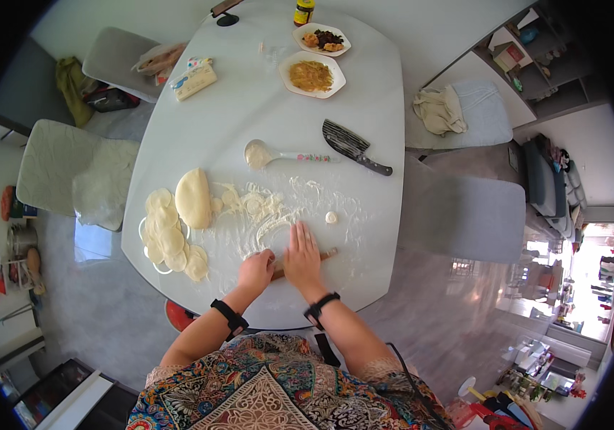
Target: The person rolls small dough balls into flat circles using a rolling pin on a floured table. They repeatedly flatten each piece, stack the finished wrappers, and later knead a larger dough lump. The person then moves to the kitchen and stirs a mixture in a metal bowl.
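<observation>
My right hand [302, 258] lies flat across a wooden rolling pin [329, 253], fingers stretched forward over the floured tabletop. Close on its left, my left hand [256, 273] is curled near the pin's other end; whatever its fingertips pinch is hidden. A small round piece of dough [331, 217] sits to the right, beyond the pin. Loose flour [256, 201] is spread ahead of both hands. To the left are a large smooth lump of dough [193, 199] and a pile of overlapping rolled dough rounds [170, 239], partly covering a white-rimmed plate.
A flour-filled spoon [257, 155] and a cleaver [358, 148] lie farther forward. Beyond them stand a plate of shredded food [311, 75], a second food plate [322, 40], a jar [304, 12] and a tissue pack [194, 81]. Chairs [471, 217] flank the white table [232, 113].
</observation>
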`<state>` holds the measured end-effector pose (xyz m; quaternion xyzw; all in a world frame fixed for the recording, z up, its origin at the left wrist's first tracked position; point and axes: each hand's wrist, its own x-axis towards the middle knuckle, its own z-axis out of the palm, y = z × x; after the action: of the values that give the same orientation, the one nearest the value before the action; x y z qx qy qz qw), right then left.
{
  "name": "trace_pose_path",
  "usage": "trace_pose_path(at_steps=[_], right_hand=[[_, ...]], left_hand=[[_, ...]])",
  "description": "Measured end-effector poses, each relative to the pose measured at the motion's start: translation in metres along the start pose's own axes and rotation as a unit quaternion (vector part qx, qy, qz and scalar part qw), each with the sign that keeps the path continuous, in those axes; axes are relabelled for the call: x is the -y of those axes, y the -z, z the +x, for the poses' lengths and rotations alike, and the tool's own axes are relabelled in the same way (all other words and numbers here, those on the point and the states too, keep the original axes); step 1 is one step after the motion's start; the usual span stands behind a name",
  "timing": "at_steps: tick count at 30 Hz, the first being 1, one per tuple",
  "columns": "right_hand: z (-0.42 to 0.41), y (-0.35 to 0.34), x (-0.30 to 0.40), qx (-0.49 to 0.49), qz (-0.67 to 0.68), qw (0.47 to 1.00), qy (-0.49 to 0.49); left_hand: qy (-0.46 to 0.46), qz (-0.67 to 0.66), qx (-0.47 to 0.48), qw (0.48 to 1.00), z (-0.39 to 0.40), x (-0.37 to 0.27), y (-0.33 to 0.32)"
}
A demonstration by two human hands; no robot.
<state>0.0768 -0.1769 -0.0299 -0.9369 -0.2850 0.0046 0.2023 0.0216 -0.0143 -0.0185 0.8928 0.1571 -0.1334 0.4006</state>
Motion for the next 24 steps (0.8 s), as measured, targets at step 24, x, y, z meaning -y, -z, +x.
trace_pose_path(at_steps=[24], right_hand=[[-0.006, -0.006, 0.005, 0.008, -0.020, 1.000, -0.020]], left_hand=[[0.009, 0.043, -0.040, 0.998, -0.011, -0.002, -0.009]])
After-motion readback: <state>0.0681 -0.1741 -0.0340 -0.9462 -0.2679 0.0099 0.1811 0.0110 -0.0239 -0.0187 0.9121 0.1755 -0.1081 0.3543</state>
